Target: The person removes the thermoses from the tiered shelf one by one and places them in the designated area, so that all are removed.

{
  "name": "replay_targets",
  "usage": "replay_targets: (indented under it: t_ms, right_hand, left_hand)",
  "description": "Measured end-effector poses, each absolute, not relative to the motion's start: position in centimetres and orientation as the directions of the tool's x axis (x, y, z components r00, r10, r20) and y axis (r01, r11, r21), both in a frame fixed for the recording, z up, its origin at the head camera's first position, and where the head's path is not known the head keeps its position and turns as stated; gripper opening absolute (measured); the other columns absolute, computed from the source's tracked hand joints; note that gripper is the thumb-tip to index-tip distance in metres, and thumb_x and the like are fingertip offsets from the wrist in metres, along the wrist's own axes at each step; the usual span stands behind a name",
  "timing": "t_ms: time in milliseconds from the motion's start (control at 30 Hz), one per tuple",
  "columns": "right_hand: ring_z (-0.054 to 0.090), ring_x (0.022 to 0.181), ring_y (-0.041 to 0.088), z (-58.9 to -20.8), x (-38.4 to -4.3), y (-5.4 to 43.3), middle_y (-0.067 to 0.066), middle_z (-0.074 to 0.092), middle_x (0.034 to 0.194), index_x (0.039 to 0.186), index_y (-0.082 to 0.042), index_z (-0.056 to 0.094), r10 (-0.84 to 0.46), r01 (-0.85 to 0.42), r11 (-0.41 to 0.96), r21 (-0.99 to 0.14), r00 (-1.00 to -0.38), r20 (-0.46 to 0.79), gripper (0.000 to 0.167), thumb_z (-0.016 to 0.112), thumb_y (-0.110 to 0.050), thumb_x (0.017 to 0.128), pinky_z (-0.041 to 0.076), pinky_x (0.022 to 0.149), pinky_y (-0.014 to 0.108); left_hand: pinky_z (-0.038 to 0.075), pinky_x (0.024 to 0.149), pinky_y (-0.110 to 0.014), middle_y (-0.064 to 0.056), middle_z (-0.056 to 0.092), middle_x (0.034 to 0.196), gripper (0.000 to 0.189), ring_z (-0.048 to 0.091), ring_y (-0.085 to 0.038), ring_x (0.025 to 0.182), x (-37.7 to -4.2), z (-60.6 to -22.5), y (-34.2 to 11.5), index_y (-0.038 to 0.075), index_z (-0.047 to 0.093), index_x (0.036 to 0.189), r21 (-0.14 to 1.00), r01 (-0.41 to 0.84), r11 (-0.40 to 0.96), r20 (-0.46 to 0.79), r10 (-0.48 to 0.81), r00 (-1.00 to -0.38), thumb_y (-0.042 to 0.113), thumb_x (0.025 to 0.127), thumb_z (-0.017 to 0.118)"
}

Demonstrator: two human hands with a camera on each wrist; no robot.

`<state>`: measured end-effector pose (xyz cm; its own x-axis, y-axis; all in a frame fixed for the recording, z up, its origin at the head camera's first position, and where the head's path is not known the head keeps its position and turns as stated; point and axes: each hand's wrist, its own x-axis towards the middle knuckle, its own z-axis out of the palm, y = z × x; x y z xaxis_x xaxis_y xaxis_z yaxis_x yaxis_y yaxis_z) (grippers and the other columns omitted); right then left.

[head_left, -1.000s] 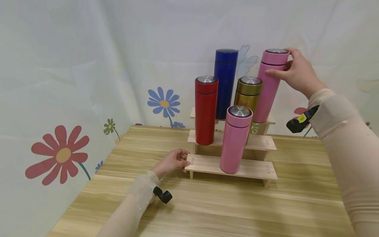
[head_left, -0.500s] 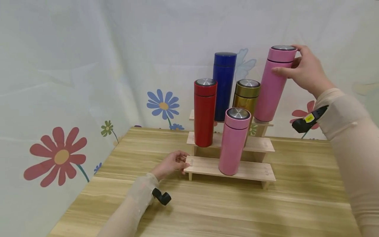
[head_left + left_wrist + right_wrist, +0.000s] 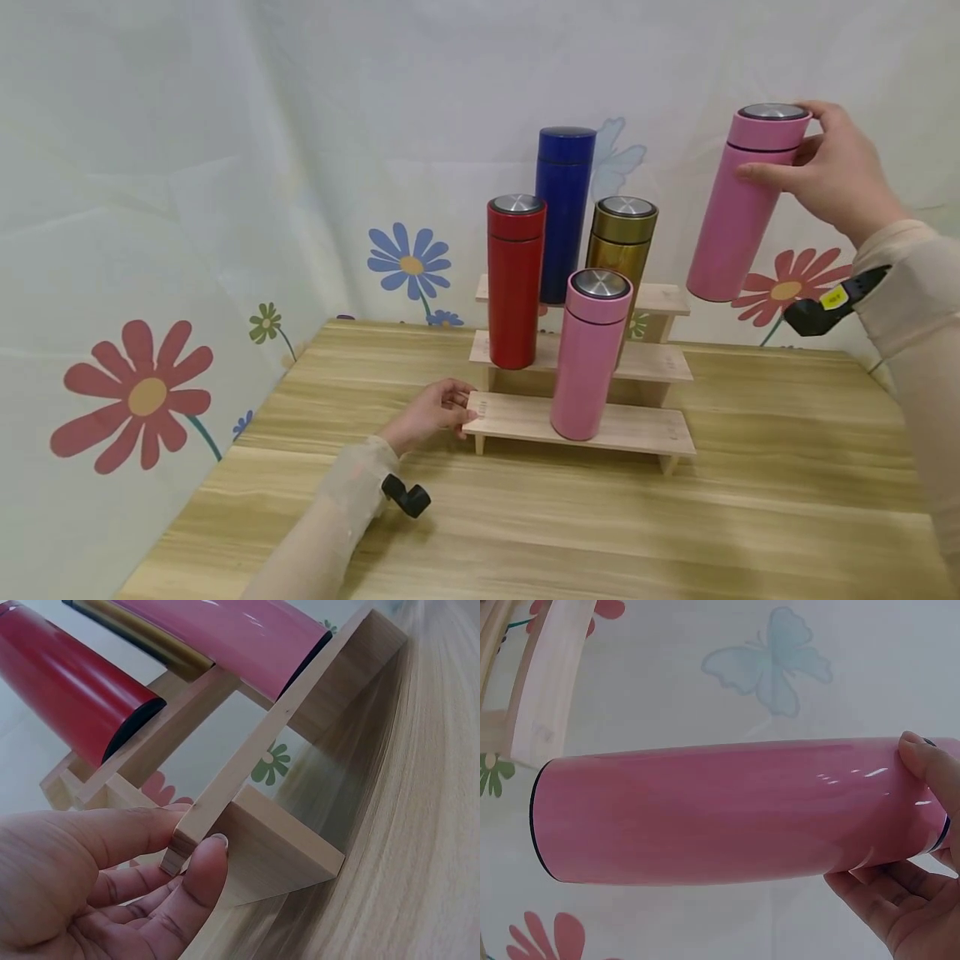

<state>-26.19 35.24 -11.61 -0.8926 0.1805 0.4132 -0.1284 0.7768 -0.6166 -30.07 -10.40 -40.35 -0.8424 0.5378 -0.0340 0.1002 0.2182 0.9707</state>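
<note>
My right hand [image 3: 843, 171] grips a pink thermos bottle [image 3: 750, 200] near its silver-topped lid. That bottle hangs tilted in the air, right of the wooden tiered stand [image 3: 645, 425]. In the right wrist view the thumb and fingers wrap the upper end of the pink thermos [image 3: 727, 817]. At the stand's lowest step, my left hand [image 3: 435, 412] pinches the left end of the board [image 3: 240, 769] between thumb and fingers. Another pink thermos [image 3: 588, 367] stands on that step. A red thermos [image 3: 516, 292] and a gold thermos [image 3: 622, 237] stand on the middle step, a blue thermos [image 3: 566, 208] on the top one.
The stand rests on a wood-grain table [image 3: 525, 533], close to its back edge. Behind it hangs a pale curtain [image 3: 450, 100] printed with flowers and a butterfly. Each wrist carries a small black camera, such as the left camera [image 3: 407, 497].
My right hand has lifted the pink thermos off the top step and carried it to the right, away from the stand. My left hand keeps its hold on the lowest board.
</note>
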Motion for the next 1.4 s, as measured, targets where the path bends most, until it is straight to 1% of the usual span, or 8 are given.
replay_targets:
  t_ms: [267,467,533,667,767,867,967,1400]
  right_hand:
    - [0.044,0.075,-0.01,-13.5,-25.9,37.4,-0.01,0.048,0.096,0.153,-0.019,0.017,0.222,-0.067,0.803,-0.592,-0.888,0.402,0.093,0.072,-0.044,0.082,0.035,0.068,0.016]
    - [0.045,0.083,-0.001,-15.6,-25.6,38.6,0.025,0.046,0.13,0.154,-0.011,0.01,0.234,-0.024,0.814,-0.581,-0.902,0.364,0.096,0.068,-0.045,0.085,0.042,0.085,0.031]
    - [0.042,0.084,0.0,-16.4,-25.5,39.1,0.031,0.041,0.137,0.154,-0.008,0.008,0.239,-0.012,0.819,-0.574,-0.902,0.359,0.096,0.066,-0.046,0.086,0.043,0.085,0.034]
    - [0.044,0.081,-0.002,-18.1,-25.3,40.2,0.034,0.042,0.135,0.152,-0.003,0.007,0.245,-0.004,0.818,-0.575,-0.902,0.356,0.096,0.065,-0.044,0.087,0.04,0.073,0.023]
    - [0.057,0.092,0.022,-19.5,-25.2,40.8,0.038,0.042,0.133,0.152,-0.001,0.005,0.255,0.005,0.815,-0.58,-0.901,0.351,0.096,0.062,-0.044,0.089,0.047,0.076,0.033]
    - [0.045,0.11,0.051,-20.9,-25.1,41.3,0.041,0.039,0.134,0.152,0.001,0.0,0.272,0.025,0.808,-0.588,-0.901,0.337,0.096,0.059,-0.044,0.091,0.045,0.084,0.057]
    - [0.042,0.115,0.055,-22.2,-24.9,41.7,0.044,0.035,0.135,0.151,0.002,-0.004,0.285,0.034,0.794,-0.607,-0.903,0.322,0.097,0.057,-0.045,0.092,0.04,0.09,0.067]
    - [0.038,0.117,0.059,-26.2,-23.6,43.2,0.046,0.025,0.139,0.15,0.006,-0.005,0.327,0.066,0.766,-0.64,-0.896,0.299,0.095,0.052,-0.045,0.094,0.035,0.097,0.071]
  left_hand:
    - [0.057,0.064,-0.028,-0.015,0.055,0.105,0.046,0.058,-0.014,0.073,-30.1,-40.4,-10.9,-0.012,0.043,0.131,0.969,0.088,0.23,-0.05,0.533,-0.845,0.001,0.091,0.062]
    - [0.057,0.064,-0.027,-0.016,0.055,0.106,0.045,0.058,-0.014,0.073,-30.1,-40.5,-11.4,-0.012,0.043,0.131,0.967,0.079,0.241,-0.06,0.52,-0.852,0.0,0.091,0.061]
    - [0.057,0.064,-0.027,-0.016,0.055,0.106,0.045,0.058,-0.014,0.072,-30.1,-40.5,-11.5,-0.012,0.043,0.131,0.967,0.076,0.242,-0.062,0.516,-0.854,0.0,0.091,0.061]
    - [0.057,0.064,-0.027,-0.016,0.055,0.106,0.046,0.058,-0.014,0.071,-30.1,-40.5,-11.7,-0.012,0.043,0.131,0.968,0.077,0.237,-0.059,0.519,-0.853,0.0,0.091,0.061]
    - [0.057,0.065,-0.027,-0.014,0.054,0.104,0.046,0.059,-0.014,0.07,-30.1,-40.6,-11.8,-0.012,0.043,0.132,0.968,0.08,0.24,-0.058,0.519,-0.853,0.001,0.091,0.061]
    - [0.058,0.065,-0.027,-0.011,0.052,0.102,0.047,0.058,-0.014,0.07,-30.0,-40.7,-11.8,-0.011,0.043,0.132,0.967,0.079,0.243,-0.06,0.516,-0.855,0.001,0.091,0.061]
    - [0.057,0.064,-0.027,-0.011,0.052,0.101,0.046,0.058,-0.014,0.071,-29.9,-40.7,-11.9,-0.012,0.043,0.132,0.968,0.078,0.24,-0.058,0.511,-0.857,0.0,0.091,0.061]
    - [0.056,0.066,-0.028,-0.011,0.053,0.101,0.046,0.057,-0.015,0.073,-29.9,-40.5,-12.1,-0.011,0.043,0.131,0.965,0.079,0.248,-0.064,0.52,-0.852,0.001,0.091,0.061]
